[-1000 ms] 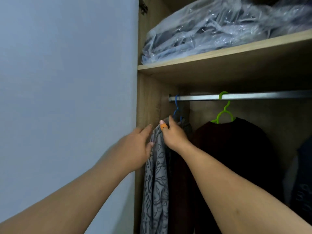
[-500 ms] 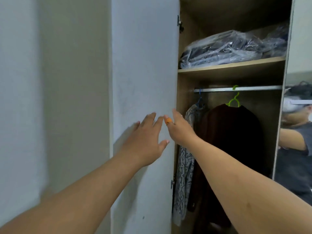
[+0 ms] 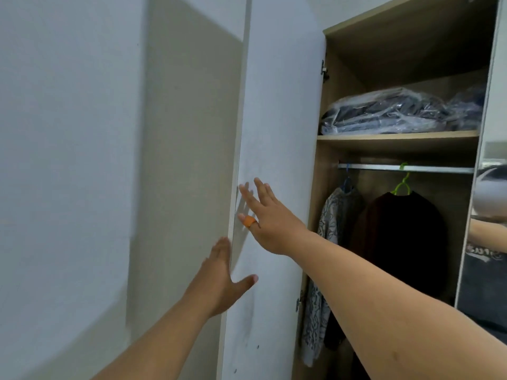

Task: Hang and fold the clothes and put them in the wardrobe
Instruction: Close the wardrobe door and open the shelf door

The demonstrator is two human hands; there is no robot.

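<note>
Head view. A white wardrobe door [image 3: 274, 133] stands open through the middle of the frame, its free edge running down the centre-left beside a pale wall [image 3: 68, 160]. The left hand [image 3: 219, 283], lower centre, lies at that free edge with fingers straight behind the edge and the thumb spread onto the door face. The right hand [image 3: 269, 218], centre, reaches toward the door face with fingers [image 3: 247, 194] straight and spread; an orange band [image 3: 249, 221] wraps the thumb. Whether the right fingertips touch the door cannot be told. In the open wardrobe at right, a rail [image 3: 406, 168] carries a blue hanger [image 3: 348, 182] with a grey patterned garment [image 3: 329, 229] and a green hanger [image 3: 402, 185] with a dark garment [image 3: 406, 237]. On the shelf [image 3: 397, 137] above lie plastic-wrapped clothes [image 3: 397, 113]. A mirrored door [image 3: 491, 105] fills the right edge of the frame.
</note>
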